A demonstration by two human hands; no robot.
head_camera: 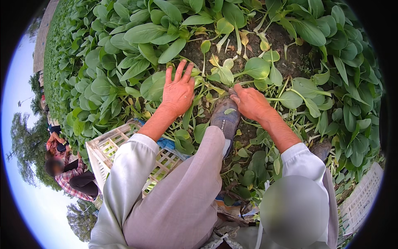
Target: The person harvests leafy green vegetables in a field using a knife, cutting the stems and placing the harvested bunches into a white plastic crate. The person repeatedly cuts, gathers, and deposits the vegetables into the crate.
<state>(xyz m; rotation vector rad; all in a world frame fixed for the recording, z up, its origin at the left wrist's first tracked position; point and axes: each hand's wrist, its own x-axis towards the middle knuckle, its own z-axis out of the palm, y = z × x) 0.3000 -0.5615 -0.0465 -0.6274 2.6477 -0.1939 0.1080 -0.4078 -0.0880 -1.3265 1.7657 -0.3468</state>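
My left hand is spread, palm down, over a pak choi plant, its fingertips among the leaves and pale stalks. Right of it, my right hand is curled low by the soil, just beyond the toe of my shoe. A narrow dark tool, seemingly a blade, pokes out from its fingertips; most of it is hidden. Between and beyond the hands lie loose leaves, some yellowed, such as a broad green leaf, on bare brown soil.
Left of my leg stands a white plastic crate with greens and blue sheeting. Another pale crate is at the lower right. Dense pak choi rows spread to the left and right. Two people, one in a checked shirt, are at far left.
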